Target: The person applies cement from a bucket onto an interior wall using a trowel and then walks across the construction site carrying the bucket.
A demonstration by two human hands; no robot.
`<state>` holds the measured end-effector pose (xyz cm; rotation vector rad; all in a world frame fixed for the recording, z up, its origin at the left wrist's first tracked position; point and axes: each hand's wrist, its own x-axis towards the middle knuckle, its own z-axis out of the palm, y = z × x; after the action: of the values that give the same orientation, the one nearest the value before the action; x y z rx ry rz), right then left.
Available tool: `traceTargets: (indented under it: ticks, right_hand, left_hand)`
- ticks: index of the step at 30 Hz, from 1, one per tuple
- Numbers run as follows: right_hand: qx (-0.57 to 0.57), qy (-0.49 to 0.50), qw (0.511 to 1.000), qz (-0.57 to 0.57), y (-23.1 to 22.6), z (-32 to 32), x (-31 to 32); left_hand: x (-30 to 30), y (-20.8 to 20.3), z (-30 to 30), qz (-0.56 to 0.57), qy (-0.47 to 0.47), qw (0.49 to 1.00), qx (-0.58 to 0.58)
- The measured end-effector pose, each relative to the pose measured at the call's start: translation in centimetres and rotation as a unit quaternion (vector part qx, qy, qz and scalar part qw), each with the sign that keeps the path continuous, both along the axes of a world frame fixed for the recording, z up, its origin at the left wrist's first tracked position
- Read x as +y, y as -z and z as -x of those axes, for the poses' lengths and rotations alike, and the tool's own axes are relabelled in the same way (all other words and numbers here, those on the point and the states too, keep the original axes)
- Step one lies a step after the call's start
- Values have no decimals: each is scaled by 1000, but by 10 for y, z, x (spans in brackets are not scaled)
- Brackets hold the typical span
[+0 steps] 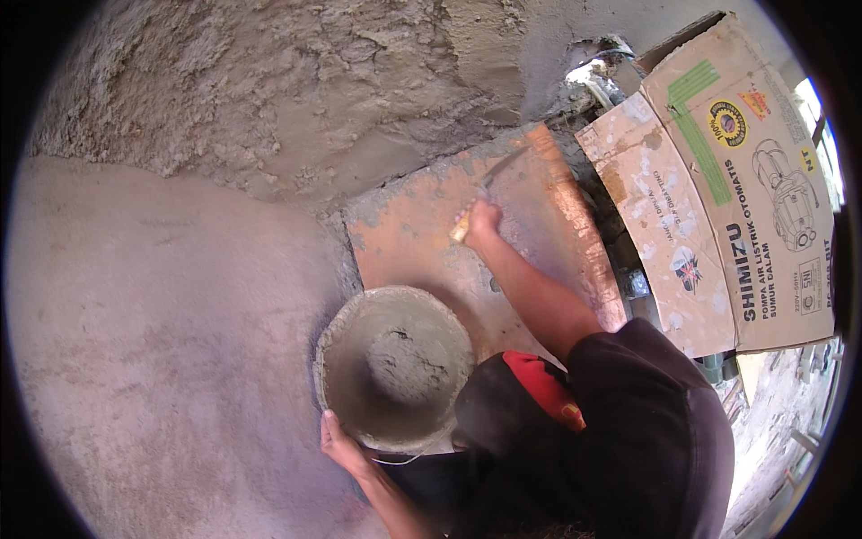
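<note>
Black sleeve [646, 382]: nearest the camera, at 4 o'clock.
Mortared wall [242, 85]: rough and uneven, at 11 o'clock.
Left hand [338, 440]: gripping the rim of the bucket [352, 395] at its 7 o'clock.
Bucket load: grey mortar [406, 362], slumped in the middle; bucket itself between 6 and 7.
Right hand [486, 216]: at 1 o'clock, closed round the handle of the trowel [501, 168].
Trowel blade: pointing to 1 o'clock over the orange-brown board [400, 238]; cannot tell whether touching.
Cardboard box [727, 180]: tilted, at 2 to 3 o'clock.

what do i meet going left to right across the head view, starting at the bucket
Bucket of grey mix → right hand gripping a trowel → cardboard box.
</note>
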<state>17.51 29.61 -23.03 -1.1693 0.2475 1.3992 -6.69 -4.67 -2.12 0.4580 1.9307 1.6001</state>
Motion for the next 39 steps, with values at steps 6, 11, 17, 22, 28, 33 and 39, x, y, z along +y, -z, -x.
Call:
traceTargets:
  ticks: [6,11,17,22,28,33,39]
  right_hand:
    - [129,49,988,-65,-57,56,81]
    - [211,93,967,-106,-144,79,93]
    - [185,33,963,-192,-217,77,56]
    - [120,-137,946,-269,-236,46,-46]
    - [-365,-566,703,-227,-165,-62,-127]
    - [-665,-610,220,-371,-182,-73,-125]
    - [-718,-604,-27,-346,-157,4,-157]
  left_hand:
    - [-1,1,2,-2,0,1000,7]
    - [-5,6,9,-13,10,1000,-7]
    - [0,4,5,1,-1,1000,-11]
    - [0,7,6,1,-14,1000,-7]
    - [14,-18,-5,30,-3,997,72]
    - [76,-32,-29,37,152,976,154]
    - [108,-45,-19,99,303,935,155]
